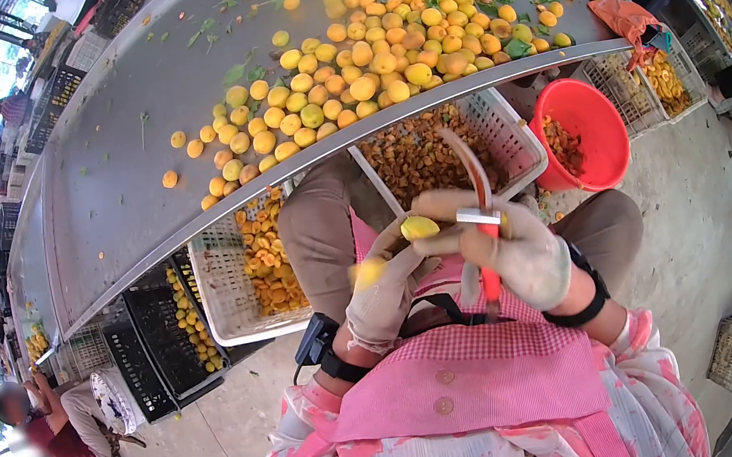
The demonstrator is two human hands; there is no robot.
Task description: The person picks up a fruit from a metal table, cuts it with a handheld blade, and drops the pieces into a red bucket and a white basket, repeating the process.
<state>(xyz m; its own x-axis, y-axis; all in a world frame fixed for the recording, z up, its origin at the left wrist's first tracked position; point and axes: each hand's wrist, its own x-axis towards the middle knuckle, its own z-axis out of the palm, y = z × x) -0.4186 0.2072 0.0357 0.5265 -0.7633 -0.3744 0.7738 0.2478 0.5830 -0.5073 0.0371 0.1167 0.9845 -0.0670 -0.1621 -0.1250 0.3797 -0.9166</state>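
My left hand (386, 297), in a pale work glove, is closed around a blurred yellow apricot (369, 273). At its fingertips is a yellow-green apricot piece (420, 226), which the fingers of my gloved right hand (518, 252) also meet. That right hand grips a curved knife (482, 225) by its red handle, the hooked blade pointing up and away from me. Both hands are over my lap, close together. Beyond them stands a white crate (520, 142) of brownish apricot pieces.
A metal table (118, 172) carries a heap of apricots (377, 54) and loose leaves. To the right is a red bucket (604, 129). On the left are a white crate (216, 295) of apricot halves and a black crate (141, 350). Another person (61, 420) sits far left.
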